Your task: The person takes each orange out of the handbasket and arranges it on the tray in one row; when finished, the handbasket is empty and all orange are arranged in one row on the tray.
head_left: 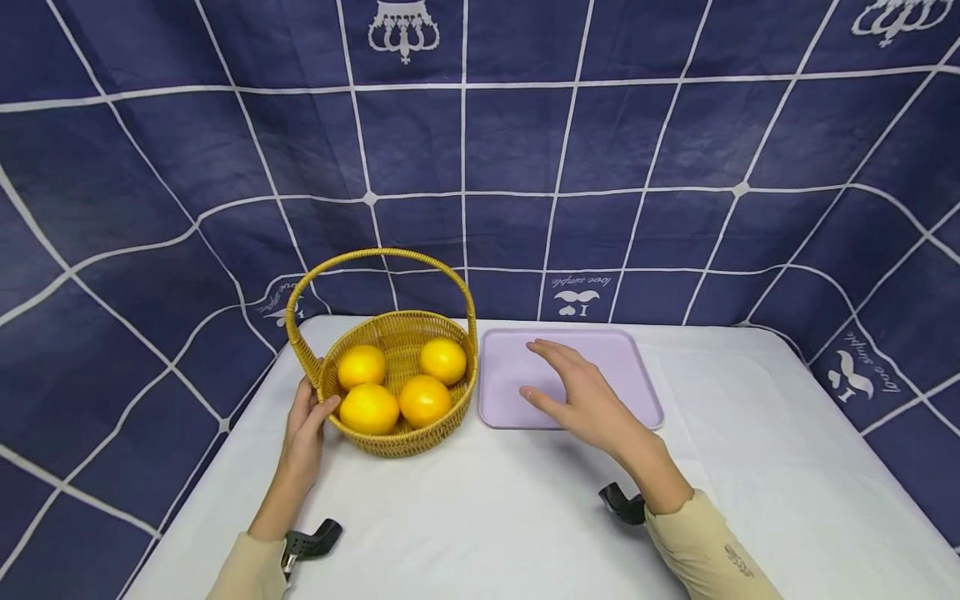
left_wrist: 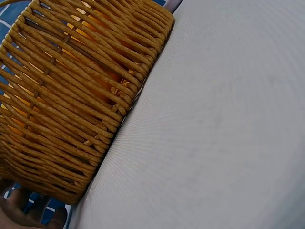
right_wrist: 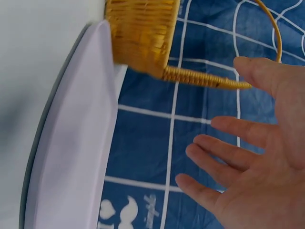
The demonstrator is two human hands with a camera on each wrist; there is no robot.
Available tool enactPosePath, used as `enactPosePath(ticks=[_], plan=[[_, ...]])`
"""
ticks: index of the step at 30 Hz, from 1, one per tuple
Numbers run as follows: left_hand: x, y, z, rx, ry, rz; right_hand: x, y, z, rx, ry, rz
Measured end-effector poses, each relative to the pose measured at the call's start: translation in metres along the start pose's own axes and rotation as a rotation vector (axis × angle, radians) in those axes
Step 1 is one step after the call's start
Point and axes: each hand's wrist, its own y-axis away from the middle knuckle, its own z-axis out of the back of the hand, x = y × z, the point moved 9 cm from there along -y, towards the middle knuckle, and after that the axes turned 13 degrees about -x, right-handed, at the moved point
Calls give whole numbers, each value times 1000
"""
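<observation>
A woven wicker basket (head_left: 397, 445) with a tall arched handle (head_left: 384, 252) stands upright on the table, with several oranges (head_left: 370, 409) inside. My left hand (head_left: 302, 437) holds the basket's left side, thumb at the rim and the other fingers around the outside wall. In the left wrist view the basket's wall (left_wrist: 71, 95) fills the upper left, and only some fingers show at the bottom corner. Above a light purple tray (head_left: 504, 375), my right hand (head_left: 588, 404) hovers with fingers spread and holds nothing. The right wrist view shows its palm (right_wrist: 267, 186) beside the raised tray edge (right_wrist: 71, 133).
A white cloth covers the table (head_left: 450, 517). Behind and at the sides hangs a dark blue curtain (head_left: 510, 142) with white grid lines. The tray lies just right of the basket. Black wrist devices (head_left: 313, 542) sit by both cuffs.
</observation>
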Motion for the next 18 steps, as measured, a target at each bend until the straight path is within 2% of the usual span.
enactPosePath(ticks=[6, 13, 18], plan=[[1, -4, -3, 21, -18, -6, 20, -12, -22, 14, -44, 13], [1, -5, 2, 2, -19, -8, 48, -31, -53, 46, -61, 43], [2, -4, 3, -4, -29, -14, 61, -42, -62, 14, -38, 39]])
